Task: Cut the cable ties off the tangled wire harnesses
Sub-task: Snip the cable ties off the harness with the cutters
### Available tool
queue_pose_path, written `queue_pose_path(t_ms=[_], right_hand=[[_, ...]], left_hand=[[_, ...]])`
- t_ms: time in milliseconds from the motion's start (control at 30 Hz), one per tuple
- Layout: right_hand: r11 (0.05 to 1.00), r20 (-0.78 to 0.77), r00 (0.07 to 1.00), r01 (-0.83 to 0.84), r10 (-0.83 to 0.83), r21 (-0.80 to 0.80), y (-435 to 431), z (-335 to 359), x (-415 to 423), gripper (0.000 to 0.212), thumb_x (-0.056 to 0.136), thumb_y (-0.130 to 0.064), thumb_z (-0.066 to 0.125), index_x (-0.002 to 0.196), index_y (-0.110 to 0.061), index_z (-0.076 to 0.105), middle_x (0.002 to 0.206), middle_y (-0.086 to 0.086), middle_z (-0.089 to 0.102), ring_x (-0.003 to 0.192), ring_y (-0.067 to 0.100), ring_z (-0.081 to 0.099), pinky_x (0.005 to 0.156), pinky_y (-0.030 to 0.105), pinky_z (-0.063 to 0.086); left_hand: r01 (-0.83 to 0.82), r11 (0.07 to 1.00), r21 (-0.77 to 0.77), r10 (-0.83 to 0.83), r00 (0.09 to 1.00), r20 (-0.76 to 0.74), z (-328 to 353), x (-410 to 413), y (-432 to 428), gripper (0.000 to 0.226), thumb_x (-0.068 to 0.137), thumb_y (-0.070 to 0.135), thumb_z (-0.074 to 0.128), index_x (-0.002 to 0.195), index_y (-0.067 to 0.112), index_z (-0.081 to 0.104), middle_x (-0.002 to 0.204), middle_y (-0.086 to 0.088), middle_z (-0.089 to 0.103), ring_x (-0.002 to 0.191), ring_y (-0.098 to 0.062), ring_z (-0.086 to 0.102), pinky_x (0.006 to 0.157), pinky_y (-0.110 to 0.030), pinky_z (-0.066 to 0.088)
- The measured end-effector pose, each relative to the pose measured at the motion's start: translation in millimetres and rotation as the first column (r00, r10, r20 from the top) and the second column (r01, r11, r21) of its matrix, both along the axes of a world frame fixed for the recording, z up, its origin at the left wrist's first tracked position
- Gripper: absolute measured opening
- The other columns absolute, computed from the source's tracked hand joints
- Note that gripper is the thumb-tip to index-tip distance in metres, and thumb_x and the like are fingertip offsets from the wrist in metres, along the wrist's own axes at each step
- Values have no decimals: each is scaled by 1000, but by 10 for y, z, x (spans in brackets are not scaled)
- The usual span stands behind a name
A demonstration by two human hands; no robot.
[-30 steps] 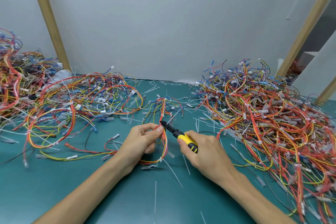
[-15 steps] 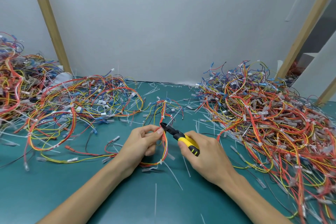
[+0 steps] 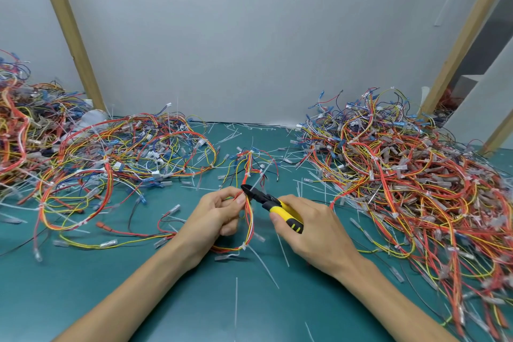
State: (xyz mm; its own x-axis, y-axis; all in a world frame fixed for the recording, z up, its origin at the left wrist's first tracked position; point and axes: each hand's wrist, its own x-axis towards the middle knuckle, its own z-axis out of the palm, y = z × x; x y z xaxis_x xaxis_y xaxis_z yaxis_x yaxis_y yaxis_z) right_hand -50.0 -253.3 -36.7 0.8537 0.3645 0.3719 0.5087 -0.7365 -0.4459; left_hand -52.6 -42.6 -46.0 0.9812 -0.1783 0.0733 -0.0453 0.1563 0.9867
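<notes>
mid-cut on one harness (image 3: 249, 219), in the centre of the tabletop (image 3: 138, 300), between the two big piles. pinches its red and yellow wires in the left hand (image 3: 213, 216), fingers curled round the bundle near its upper end. grips the yellow-handled cutters (image 3: 273, 203) in the right hand (image 3: 313, 233), with the black nose touching the wires just beside the left fingertips. probably bites on a white cable tie (image 3: 248, 194) there, though too small to tell for sure. leaves a second tie (image 3: 244, 246) on the loop's lower bend. calls next for a squeeze of the handles with the blades on plastic only, clear of the insulation, then a shift down to that second tie. plenty left to do in the pile at right (image 3: 402, 175) and the pile at left (image 3: 125, 153).
</notes>
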Motion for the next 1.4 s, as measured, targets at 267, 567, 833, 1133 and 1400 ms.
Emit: queue_pose_path(t_ms=[267,567,833,1133,1400], right_hand=[[1000,16,1000,-2,2,5,-12,-5,-21,32,88,-65,41,104,-39,52,84,-13,57,76,10,55,68,34,48],[999,15,1000,-25,26,-46,-29,-21,22,39,89,-67,36,110,-38,52,85,-9,57,76,9,52,67,31,46],[996,4,999,44,-44,75,-24,-43,58,40,86,-64,40,92,-29,58,63,-10,51,63,13,50,56,28,38],[975,27,987,155,-161,161,-75,-96,90,28,91,-53,57,110,-33,62,93,-15,64,84,10,59,77,37,50],[962,14,984,173,-180,212,-95,-72,100,39,92,-53,53,120,-28,61,100,-12,61,90,12,57,80,34,46]], left_hand=[[14,999,-30,-15,999,-29,7,18,5,16,98,17,51,85,9,57,49,4,22,39,-8,18,43,-17,21],[121,991,-57,-124,991,-52,-7,28,27,20,103,18,39,107,2,50,74,-6,41,41,-7,16,42,-15,26],[57,997,-58,-58,998,-14,-16,17,-21,25,93,28,52,102,4,54,54,5,38,40,-7,25,42,-16,28],[-261,815,518,126,952,280,37,-60,-16,15,96,17,58,110,22,59,72,2,71,50,-12,59,60,-25,50],[-329,476,816,-132,890,436,342,-90,229,16,84,12,56,91,25,61,82,13,64,64,-11,60,67,-34,51]])
